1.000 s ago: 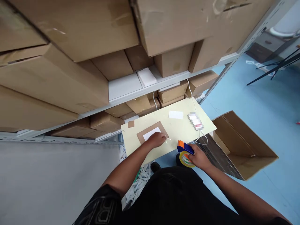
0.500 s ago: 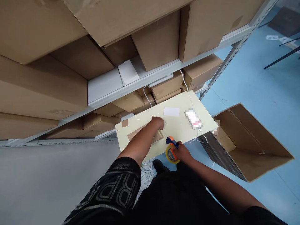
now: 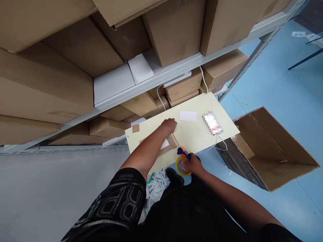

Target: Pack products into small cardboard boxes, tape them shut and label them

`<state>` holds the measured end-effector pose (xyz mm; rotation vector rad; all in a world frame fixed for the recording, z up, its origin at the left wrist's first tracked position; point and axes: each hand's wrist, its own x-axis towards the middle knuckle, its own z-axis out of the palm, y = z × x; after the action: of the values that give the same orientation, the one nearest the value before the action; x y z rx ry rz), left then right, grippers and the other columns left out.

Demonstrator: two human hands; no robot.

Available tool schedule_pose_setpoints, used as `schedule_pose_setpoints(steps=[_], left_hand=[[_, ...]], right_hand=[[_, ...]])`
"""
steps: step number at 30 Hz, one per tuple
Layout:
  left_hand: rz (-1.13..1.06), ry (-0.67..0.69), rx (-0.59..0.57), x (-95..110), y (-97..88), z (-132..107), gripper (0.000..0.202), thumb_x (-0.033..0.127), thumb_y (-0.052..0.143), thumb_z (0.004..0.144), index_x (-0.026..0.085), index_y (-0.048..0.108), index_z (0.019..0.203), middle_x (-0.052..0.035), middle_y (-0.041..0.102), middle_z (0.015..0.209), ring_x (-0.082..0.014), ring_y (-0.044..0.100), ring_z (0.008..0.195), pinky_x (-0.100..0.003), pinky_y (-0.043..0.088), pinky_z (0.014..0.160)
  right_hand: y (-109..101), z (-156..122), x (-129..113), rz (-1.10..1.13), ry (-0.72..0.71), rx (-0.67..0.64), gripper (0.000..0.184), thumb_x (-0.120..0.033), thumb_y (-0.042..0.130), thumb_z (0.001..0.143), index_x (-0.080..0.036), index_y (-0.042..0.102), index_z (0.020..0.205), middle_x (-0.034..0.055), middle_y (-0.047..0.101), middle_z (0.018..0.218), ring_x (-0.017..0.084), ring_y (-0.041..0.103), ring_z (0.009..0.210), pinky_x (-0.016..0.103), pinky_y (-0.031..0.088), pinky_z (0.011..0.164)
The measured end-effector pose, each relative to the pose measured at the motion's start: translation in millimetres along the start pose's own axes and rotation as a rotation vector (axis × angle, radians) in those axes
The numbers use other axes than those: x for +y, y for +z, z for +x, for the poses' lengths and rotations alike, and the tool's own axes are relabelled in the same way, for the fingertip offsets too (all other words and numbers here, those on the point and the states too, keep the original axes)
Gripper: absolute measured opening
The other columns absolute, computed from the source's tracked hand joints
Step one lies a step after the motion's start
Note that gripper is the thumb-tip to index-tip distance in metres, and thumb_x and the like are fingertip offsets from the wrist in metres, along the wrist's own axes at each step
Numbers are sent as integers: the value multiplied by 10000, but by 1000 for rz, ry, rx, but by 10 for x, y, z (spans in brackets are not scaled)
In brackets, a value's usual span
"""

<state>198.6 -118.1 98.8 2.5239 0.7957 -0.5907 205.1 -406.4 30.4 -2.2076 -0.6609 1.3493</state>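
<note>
My left hand (image 3: 169, 126) is over the far edge of a flat piece of brown cardboard (image 3: 170, 146), its fingers curled inward. What lies between them, if anything, is hidden. A white patch (image 3: 165, 144) shows on the cardboard beside my wrist, and my forearm covers part of both. The cardboard lies on a pale yellow board (image 3: 195, 137). At the board's near edge, my right hand (image 3: 194, 163) is closed on an orange and blue tape dispenser (image 3: 185, 154) carrying a large roll of yellowish tape (image 3: 178, 168).
A white paper (image 3: 187, 116), a blurred-out phone-like item (image 3: 212, 123) with white cables and a small cardboard square (image 3: 135, 128) lie on the board. Shelves (image 3: 111, 90) with cardboard boxes rise ahead. An open carton (image 3: 280, 151) stands right. Shredded paper (image 3: 157, 185) is below, near my foot.
My left hand has shifted left over the cardboard, uncovering more of it and the white patch. The right hand keeps hold of the tape dispenser. The camera view has shifted slightly.
</note>
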Motion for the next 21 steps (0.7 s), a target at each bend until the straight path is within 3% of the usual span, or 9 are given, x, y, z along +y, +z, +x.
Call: schedule_pose_setpoints(steps=[3, 5, 7, 10, 13, 15, 18, 21], left_hand=[[18, 34, 213, -313, -125, -423, 388, 386, 638, 892, 166, 678, 1210, -153, 608, 1335, -325, 550, 1283, -447, 400, 1138], [-25, -41, 353, -582, -105, -790, 515, 455, 563, 944, 173, 570, 1374, -145, 462, 1529, -314, 481, 1383, -420, 376, 1172], [-95, -105, 336, -847, 28, -1193, 632, 476, 537, 954, 168, 444, 1498, -141, 257, 1668, -307, 388, 1477, -391, 389, 1171], [-137, -9, 222, -1108, 393, -1781, 867, 518, 678, 850, 177, 345, 1574, -123, 115, 1722, -294, 303, 1536, -343, 343, 1210], [-75, 3, 195, -1132, 807, -2222, 1174, 540, 833, 677, 217, 229, 1630, -129, 54, 1732, -344, 200, 1570, -403, 314, 1234], [-9, -1, 215, -1052, 1039, -2378, 1234, 546, 878, 615, 263, 237, 1631, -112, 104, 1729, -380, 131, 1579, -476, 292, 1241], [19, -30, 297, -895, 1287, -2400, 1229, 616, 864, 622, 258, 257, 1629, -112, 143, 1723, -412, 26, 1582, -563, 224, 1253], [-46, -124, 424, -758, 1441, -2283, 1228, 694, 800, 671, 188, 230, 1634, -154, 114, 1721, -425, -23, 1578, -591, 183, 1260]], right_hand=[[63, 0, -41, 42, 24, -15, 333, -253, 647, 790, -204, 585, 1114, 65, 724, 941, 230, 680, 860, 286, 443, 687], [80, 32, -79, 67, 39, -30, 331, -262, 644, 786, -207, 586, 1107, 45, 722, 921, 217, 677, 838, 274, 447, 671], [51, 106, -134, 73, 43, -41, 314, -273, 636, 787, -207, 587, 1090, 27, 715, 892, 199, 670, 807, 258, 446, 646], [-82, 318, -283, 51, 37, -39, 298, -276, 641, 771, -199, 598, 1056, 19, 702, 848, 181, 650, 747, 241, 435, 599], [-253, 640, -531, 13, 27, -42, 319, -266, 671, 739, -183, 618, 1042, 28, 694, 819, 175, 635, 703, 238, 425, 571], [-338, 870, -727, -20, 14, -54, 341, -259, 697, 718, -171, 632, 1041, 32, 687, 792, 178, 632, 690, 241, 421, 569], [-402, 1131, -973, -65, -20, -72, 379, -220, 726, 680, -156, 647, 1044, 41, 693, 812, 188, 639, 717, 246, 426, 587], [-409, 1210, -1056, -87, -48, -95, 398, -208, 719, 685, -154, 651, 1074, 48, 703, 853, 196, 648, 740, 253, 443, 606]])
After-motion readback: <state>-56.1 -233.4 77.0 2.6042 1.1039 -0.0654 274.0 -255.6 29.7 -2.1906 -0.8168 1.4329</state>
